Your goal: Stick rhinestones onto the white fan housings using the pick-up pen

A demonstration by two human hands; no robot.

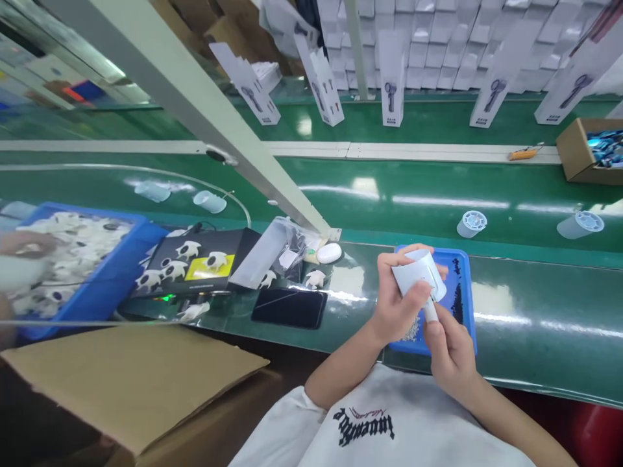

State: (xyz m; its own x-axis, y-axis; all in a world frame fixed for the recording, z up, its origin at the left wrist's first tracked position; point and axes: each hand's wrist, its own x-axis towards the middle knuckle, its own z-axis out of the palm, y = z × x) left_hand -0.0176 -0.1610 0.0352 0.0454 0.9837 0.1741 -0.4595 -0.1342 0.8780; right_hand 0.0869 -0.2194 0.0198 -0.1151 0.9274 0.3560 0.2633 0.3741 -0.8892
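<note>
My left hand [396, 298] is wrapped round a white cylindrical plastic housing [419, 272], held above a small blue tray [464, 292]. My right hand [450, 353] sits just below it, fingers pinched round a thin white stick-like tool [431, 311] whose tip meets the housing's underside. The tray holds a dark patch of small black bits and a pile of tiny pale pieces, partly hidden by my hands.
A big blue bin [92, 285] of white fan blades stands at left, with a black mat [195, 259], a dark phone [289, 308] and a cardboard box [136, 383] nearby. Two round white housings [472, 224] lie on the green conveyor [389, 194]. Upright product boxes [392, 78] line the far side.
</note>
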